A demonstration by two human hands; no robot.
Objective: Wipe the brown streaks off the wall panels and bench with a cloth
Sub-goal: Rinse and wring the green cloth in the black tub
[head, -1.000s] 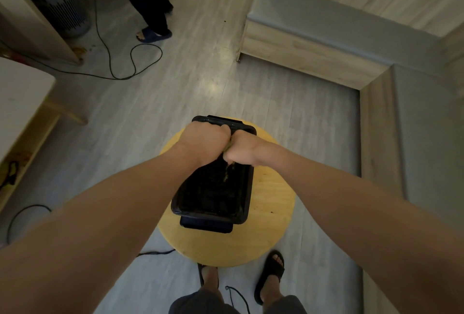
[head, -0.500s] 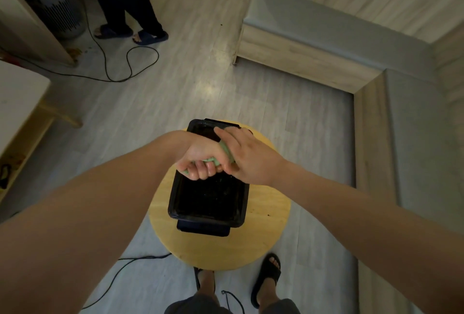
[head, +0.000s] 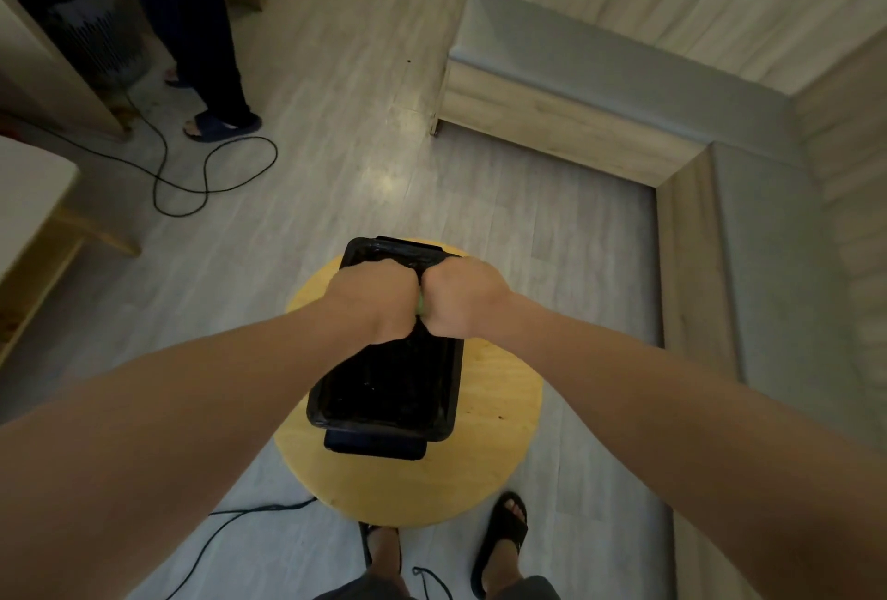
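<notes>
Head view: wrings a green cloth [head: 421, 307] above a black basin [head: 379, 424] on a round stool [head: 499, 412], left hand [head: 372, 302] and right hand [head: 463, 299] in a clenched grip on it, knuckles touching; probably the rinsing step, next needs carrying it damp to the bench [head: 576, 66].

Black tub [head: 384, 388] on round stool [head: 499, 431]; cable [head: 277, 157] looped on floor.
</notes>
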